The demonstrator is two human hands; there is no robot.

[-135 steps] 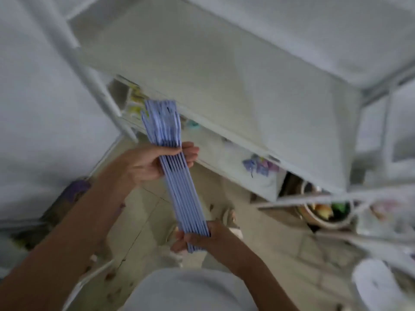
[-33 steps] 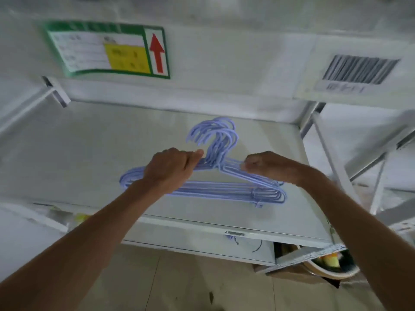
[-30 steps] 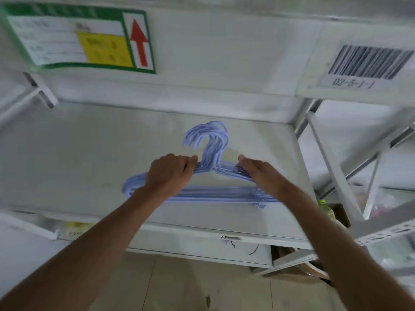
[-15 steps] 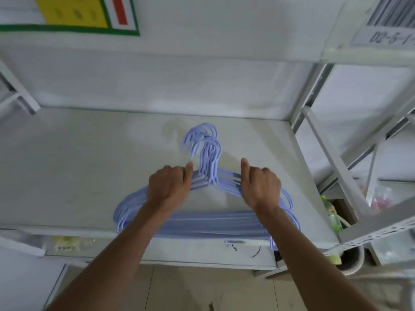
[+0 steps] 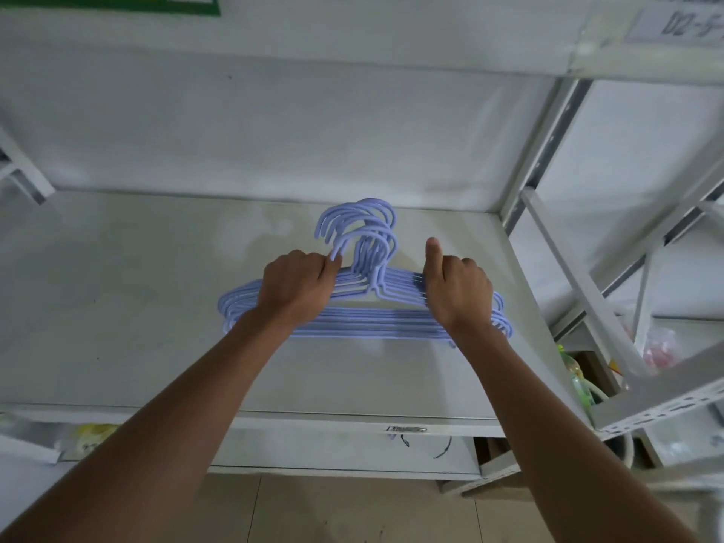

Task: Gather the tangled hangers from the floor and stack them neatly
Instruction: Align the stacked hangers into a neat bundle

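Both hands, left hand [image 5: 297, 286] and right hand [image 5: 456, 291], fingers closed on lilac hangers [image 5: 364, 319] stacked on the shelf [image 5: 117, 307]; squaring hooks seems next.

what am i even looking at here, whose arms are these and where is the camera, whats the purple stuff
There is no machine here: the two bare arms belong to a person, and the single camera is worn on that person's head, looking forward and down. That is why the arms reach in from the bottom of the picture.

The purple things are a stack of thin hangers, lying flat on a pale grey metal shelf with their hooks pointing toward the back wall. The left hand rests on the left shoulder of the stack, its fingers curled over the wires. The right hand presses on the right shoulder, thumb pointing up. Both seem to be squaring the pile up. Below the shelf edge you can see tiled floor.
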